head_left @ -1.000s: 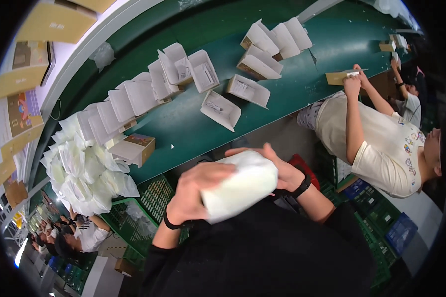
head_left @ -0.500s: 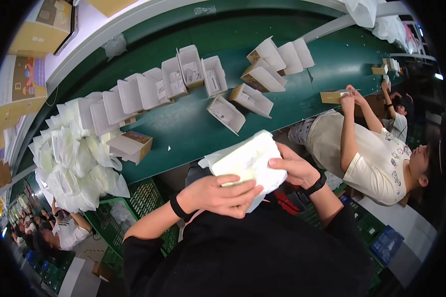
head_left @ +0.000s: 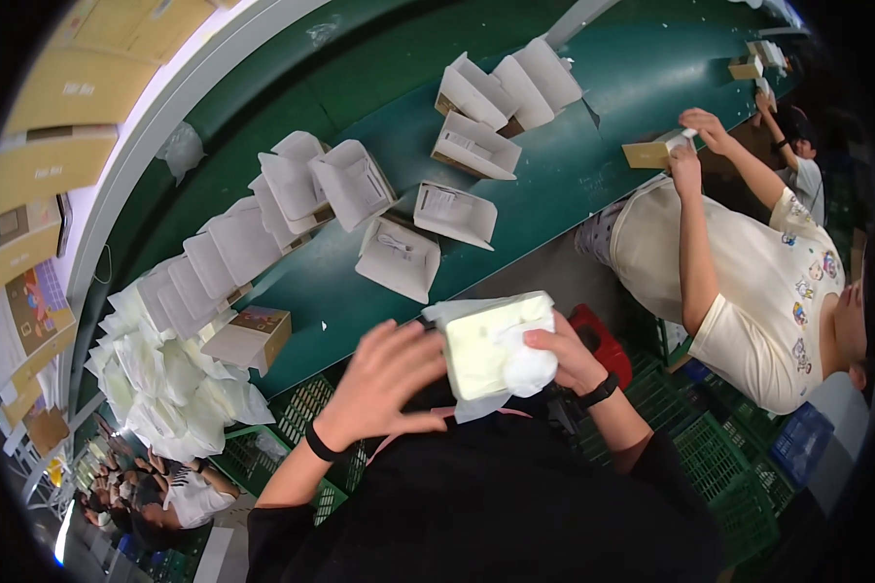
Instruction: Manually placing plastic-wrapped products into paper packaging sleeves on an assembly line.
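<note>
In my right hand [head_left: 572, 358] is a pale yellow-white, block-shaped package [head_left: 478, 352] with a thin white wrapping [head_left: 476, 408] partly around it. My right thumb presses on its top by a bunched white part of the wrap, and the other fingers are hidden behind it. Just left of the package my left hand [head_left: 384, 384] is raised, slightly blurred, with its fingers spread and nothing in them. Beyond the package, an open carton [head_left: 399, 260] with a white cable inside stands on the green work surface [head_left: 554, 209].
More open cartons [head_left: 219, 255] stand in a row on the left, and others [head_left: 476, 146] farther back. White-bagged packages [head_left: 160, 389] are heaped at the left. Green crates [head_left: 715, 457] are below. A person [head_left: 729, 262] at the right holds a carton [head_left: 651, 153].
My left hand has let go of the package and moved left, its fingers opening. The package stays in my right hand, more of its pale face showing. The whole view has turned and shifted.
</note>
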Demonstrator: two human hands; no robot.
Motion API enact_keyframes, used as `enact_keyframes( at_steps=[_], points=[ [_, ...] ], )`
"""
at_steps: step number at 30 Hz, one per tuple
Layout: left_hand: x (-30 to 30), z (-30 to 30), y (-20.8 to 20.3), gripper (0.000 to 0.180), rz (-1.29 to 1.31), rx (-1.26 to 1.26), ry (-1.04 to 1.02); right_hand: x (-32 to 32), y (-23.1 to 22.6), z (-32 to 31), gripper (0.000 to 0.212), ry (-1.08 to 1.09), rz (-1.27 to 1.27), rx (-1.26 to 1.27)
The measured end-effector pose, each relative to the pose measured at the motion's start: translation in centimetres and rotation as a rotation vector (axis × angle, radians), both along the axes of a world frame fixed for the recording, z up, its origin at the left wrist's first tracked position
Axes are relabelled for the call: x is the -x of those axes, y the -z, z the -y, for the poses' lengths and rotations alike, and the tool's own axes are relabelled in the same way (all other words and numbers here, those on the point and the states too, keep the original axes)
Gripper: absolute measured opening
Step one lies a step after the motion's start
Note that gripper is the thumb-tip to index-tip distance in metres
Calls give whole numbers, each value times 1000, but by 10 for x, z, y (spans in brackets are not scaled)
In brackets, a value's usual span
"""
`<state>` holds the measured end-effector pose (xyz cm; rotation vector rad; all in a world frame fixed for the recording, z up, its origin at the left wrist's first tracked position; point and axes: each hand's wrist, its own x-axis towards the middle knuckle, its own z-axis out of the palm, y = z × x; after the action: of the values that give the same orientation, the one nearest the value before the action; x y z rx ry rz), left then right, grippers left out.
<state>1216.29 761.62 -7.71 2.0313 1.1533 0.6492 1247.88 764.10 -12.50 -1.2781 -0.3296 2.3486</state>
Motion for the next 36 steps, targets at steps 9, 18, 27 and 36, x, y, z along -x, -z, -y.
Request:
enact_keyframes(
  at_steps=[9,18,27,36],
  points=[
    [-12,-25,97,39,77,890,-796,-39,4,-12,67,82,40,-4],
    [-10,-8,64,42,-528,527,-769,-26,-5,-27,66,47,95,-103],
    [7,27,92,42,-312,739,-961,56,-18,-30,67,-58,361,-583],
    [8,38,110,42,63,582,-989,151,24,2,75,-342,695,-1278]
  ],
)
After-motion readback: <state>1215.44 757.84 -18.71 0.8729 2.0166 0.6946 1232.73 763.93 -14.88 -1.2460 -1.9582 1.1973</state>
